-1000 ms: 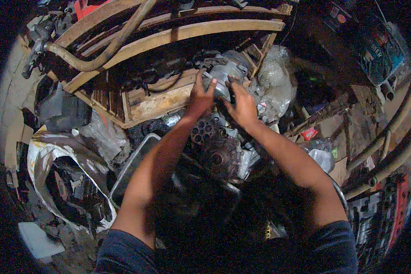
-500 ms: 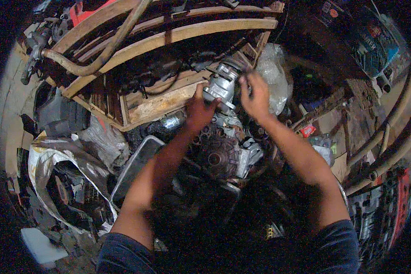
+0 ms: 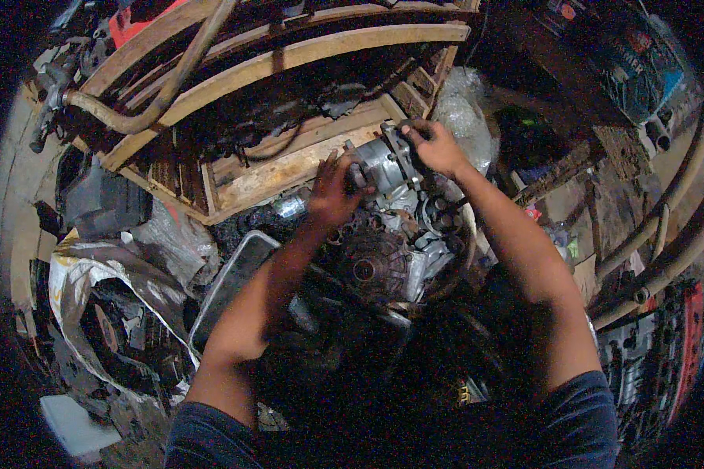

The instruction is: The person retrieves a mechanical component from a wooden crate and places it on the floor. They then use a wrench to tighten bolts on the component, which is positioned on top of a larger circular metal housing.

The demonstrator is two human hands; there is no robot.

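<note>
A silver cast-metal housing (image 3: 382,166), with a rounded body and a flat flange at its right end, is held between my two hands. My left hand (image 3: 336,189) closes on its left end, thumb toward the near side and fingers at the far side. The fingers of my right hand (image 3: 436,147) grip the edge of the flange at the upper right. Just below the housing sits a larger dark engine-like assembly (image 3: 364,270) with a round ribbed cover. Bright metal parts (image 3: 399,219) on that assembly lie directly under the housing.
Beyond my hands stands a wooden crate (image 3: 274,172) with dark parts inside. A bent metal pipe (image 3: 188,78) crosses its left side. A grey tray (image 3: 231,285) leans by my left forearm, near a white sack (image 3: 66,273). Clear plastic wrap (image 3: 465,109) and curved pipes (image 3: 657,258) are at right.
The housing has turned from nearly upright to lying sideways, its flange now toward the right. My right hand has come onto the flange, and my left hand has shifted slightly left.
</note>
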